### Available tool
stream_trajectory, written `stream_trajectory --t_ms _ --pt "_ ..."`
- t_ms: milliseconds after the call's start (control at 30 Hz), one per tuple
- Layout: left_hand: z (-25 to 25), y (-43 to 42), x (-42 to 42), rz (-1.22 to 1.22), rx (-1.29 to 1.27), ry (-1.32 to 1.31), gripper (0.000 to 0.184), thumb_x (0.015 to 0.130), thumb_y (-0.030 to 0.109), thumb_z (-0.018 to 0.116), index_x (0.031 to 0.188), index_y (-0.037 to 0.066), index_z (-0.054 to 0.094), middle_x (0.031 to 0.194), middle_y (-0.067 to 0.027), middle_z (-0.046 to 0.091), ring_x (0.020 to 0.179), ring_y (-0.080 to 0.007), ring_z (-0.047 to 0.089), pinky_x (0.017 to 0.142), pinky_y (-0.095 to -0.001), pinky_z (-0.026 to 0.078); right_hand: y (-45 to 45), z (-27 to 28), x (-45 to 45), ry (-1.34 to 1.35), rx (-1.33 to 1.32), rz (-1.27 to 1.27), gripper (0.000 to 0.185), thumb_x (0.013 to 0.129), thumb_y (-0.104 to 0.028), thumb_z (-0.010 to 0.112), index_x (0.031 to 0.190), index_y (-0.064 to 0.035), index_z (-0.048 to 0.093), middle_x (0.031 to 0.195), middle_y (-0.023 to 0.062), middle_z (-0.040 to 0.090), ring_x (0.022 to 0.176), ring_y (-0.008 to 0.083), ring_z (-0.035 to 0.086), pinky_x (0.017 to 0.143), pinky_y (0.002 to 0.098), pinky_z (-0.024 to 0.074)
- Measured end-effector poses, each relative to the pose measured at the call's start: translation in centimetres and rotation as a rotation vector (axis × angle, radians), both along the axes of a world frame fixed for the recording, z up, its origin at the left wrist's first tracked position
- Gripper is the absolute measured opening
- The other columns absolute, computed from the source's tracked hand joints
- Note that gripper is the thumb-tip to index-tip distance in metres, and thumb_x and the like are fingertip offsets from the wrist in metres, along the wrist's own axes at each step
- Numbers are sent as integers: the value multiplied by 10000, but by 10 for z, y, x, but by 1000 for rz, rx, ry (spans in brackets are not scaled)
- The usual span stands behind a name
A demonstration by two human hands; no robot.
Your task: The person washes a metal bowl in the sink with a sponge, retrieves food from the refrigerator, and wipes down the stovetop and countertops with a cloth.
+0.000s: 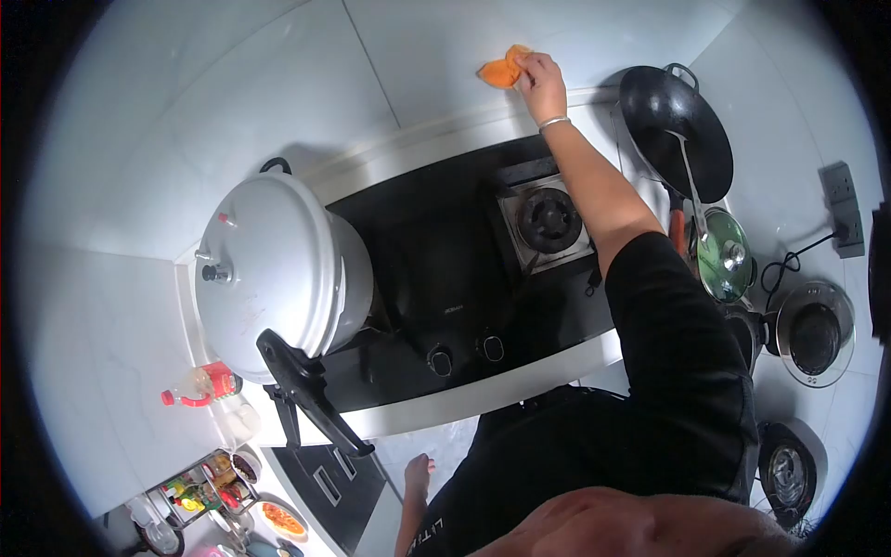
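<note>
My right hand (542, 85) presses an orange cloth (502, 71) against the tiled wall behind the stove, its fingers bunched on the fabric. Below that arm is a gas burner (549, 221) set in the black glass cooktop (436, 232). Down by the front of the counter hangs my left hand (419, 472), fingers loosely curled, with nothing visible in them. It is nearest to the long black handle of a large silver pressure cooker (269, 269), which covers the left side of the cooktop.
A black wok (677, 121) leans in the right corner, with a ladle (689, 176) in it. Beside it are a green lidded pot (724, 255) and a wall socket (843, 209) with a cable. A red-labelled bottle (200, 385) and a seasoning rack (204, 492) stand at left.
</note>
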State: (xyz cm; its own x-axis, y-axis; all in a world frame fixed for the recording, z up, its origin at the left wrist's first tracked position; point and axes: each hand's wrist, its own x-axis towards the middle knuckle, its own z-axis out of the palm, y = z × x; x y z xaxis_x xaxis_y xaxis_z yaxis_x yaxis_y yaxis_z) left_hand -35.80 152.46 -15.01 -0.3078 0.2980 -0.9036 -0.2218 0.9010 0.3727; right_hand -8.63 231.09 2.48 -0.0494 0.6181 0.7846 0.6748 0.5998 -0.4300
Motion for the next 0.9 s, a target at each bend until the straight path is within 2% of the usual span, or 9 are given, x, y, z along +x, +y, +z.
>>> stream_trajectory --t_ms 267,367,433,500,633,733,833,867,900 --pt "7 -10 -3 -5 -5 5 336 881 236 458 953 -54 612 931 -170 646 823 -229 629 719 -337 522 -8 95 -6 127 110 67 331 768 -9 624 1081 -108 666 1005 139 602 915 326 580 829 390 485" --pt "5 -12 -3 -16 3 -7 335 884 237 469 977 -51 612 917 -156 651 804 -228 631 705 -339 516 8 24 6 -88 123 -47 335 776 -24 616 1096 -116 652 1001 150 601 926 336 581 844 406 482" --pt "12 -9 6 18 -18 23 329 898 233 473 998 -50 608 916 -145 657 789 -216 631 692 -337 508 11 -38 25 -302 -272 -32 274 777 -33 614 1035 -105 672 997 162 600 926 336 587 857 404 485" --pt "10 -7 6 34 -33 12 335 912 248 484 1013 -48 604 921 -138 661 785 -206 631 680 -330 498 15 -82 48 -150 -506 -86 255 796 -43 592 1007 -128 708 1023 175 630 972 344 590 913 403 470" --pt "9 -17 7 -23 -25 51 359 928 278 504 1079 -32 604 932 -132 668 769 -194 628 662 -323 479 18 -8 70 -57 -221 -305 243 778 -94 642 1017 -107 685 995 175 634 913 373 610 851 432 493" --pt "-2 -28 6 -5 -30 -20 341 941 260 471 1066 -26 611 941 -134 671 771 -201 638 684 -325 495 41 -4 85 95 -619 -583 185 848 -121 610 1013 -100 689 1063 164 649 1005 321 630 852 403 508" --pt "-10 -34 11 32 -49 -12 333 945 251 465 1046 -32 611 949 -138 671 794 -204 643 699 -328 507 42 -23 81 -219 -779 -591 172 858 -184 621 946 -67 710 1061 154 671 1077 295 619 872 384 510" --pt "-8 -38 12 44 -75 1 332 946 248 467 1041 -35 611 953 -140 671 805 -206 645 703 -329 512 47 -36 66 290 -956 -592 244 819 -260 652 909 -43 716 1010 144 683 1047 297 630 881 380 504" --pt "-3 -41 11 -14 -60 16 335 945 245 477 1059 -41 608 955 -142 672 808 -208 646 702 -330 514 45 -41 46 128 -943 -604 263 806 -278 661 912 -44 716 1013 143 683 1036 298 630 880 381 503"
